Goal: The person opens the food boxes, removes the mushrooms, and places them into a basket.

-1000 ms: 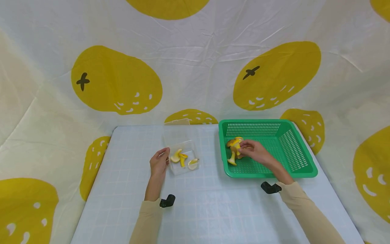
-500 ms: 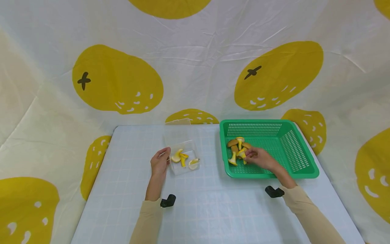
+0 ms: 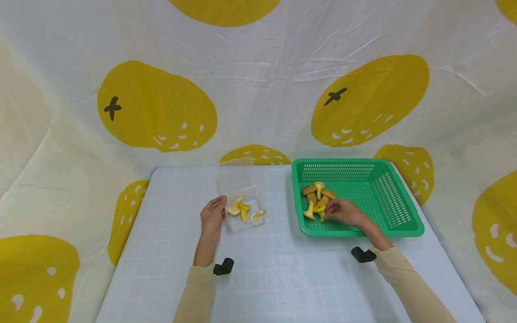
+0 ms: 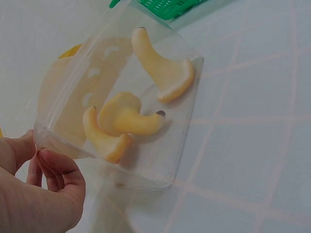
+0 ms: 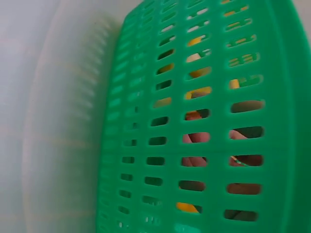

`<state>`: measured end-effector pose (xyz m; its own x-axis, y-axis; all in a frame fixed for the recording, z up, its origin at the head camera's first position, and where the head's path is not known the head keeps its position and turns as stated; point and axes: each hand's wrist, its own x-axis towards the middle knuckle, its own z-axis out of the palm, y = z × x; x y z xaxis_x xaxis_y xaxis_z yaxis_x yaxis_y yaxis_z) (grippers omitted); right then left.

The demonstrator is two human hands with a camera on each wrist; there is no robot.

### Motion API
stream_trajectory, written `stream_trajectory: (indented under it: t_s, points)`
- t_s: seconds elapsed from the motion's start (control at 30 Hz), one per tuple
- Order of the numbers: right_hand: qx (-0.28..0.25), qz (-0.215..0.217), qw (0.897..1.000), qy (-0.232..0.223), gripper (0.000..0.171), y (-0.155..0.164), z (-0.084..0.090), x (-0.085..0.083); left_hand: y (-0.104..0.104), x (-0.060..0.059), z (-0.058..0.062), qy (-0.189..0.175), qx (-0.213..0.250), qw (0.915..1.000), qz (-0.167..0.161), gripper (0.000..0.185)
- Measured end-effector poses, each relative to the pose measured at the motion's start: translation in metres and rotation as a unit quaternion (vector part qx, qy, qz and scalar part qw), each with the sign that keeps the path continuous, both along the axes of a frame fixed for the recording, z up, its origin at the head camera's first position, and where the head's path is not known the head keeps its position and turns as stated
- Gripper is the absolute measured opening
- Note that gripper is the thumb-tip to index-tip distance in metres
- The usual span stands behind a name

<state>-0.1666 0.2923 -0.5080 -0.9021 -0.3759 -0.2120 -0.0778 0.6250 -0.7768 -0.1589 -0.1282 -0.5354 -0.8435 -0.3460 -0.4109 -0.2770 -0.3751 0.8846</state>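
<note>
Mushrooms (image 3: 317,200) lie heaped at the left end of the green basket (image 3: 397,222), where the right hand (image 3: 342,211) pinches one, while the left hand (image 3: 212,217) pinches the clear box (image 4: 160,165) on the desk (image 3: 282,278), apparently steadying it.

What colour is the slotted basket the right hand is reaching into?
The basket is bright green all over, with slotted walls and floor. The head view shows it best.

text check | nothing readable anywhere, no labels, brands or numbers | clear box (image 4: 121,121): plain, unmarked | green basket (image 3: 397,211): bare plastic, no print | backdrop cloth (image 3: 258,89): just yellow fruit pattern, no lettering
</note>
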Motion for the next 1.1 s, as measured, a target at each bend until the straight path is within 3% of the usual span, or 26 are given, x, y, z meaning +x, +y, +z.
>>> stream_trajectory:
  t_s: [0.3,0.63,1.1]
  points:
    - [-0.007,-0.047,0.999,-0.003,0.021,-0.003,0.023,0.0,0.0,-0.001,-0.002,-0.004,-0.007,1.0,0.0,0.034]
    - [-0.057,-0.058,0.996,0.023,0.027,-0.029,0.051,-0.001,0.001,-0.001,-0.001,-0.011,-0.013,0.9999,0.0,0.034]
    - [-0.127,-0.026,0.99,0.048,0.027,-0.08,0.055,-0.019,0.001,-0.002,0.0,-0.02,-0.009,0.9998,0.0,0.036]
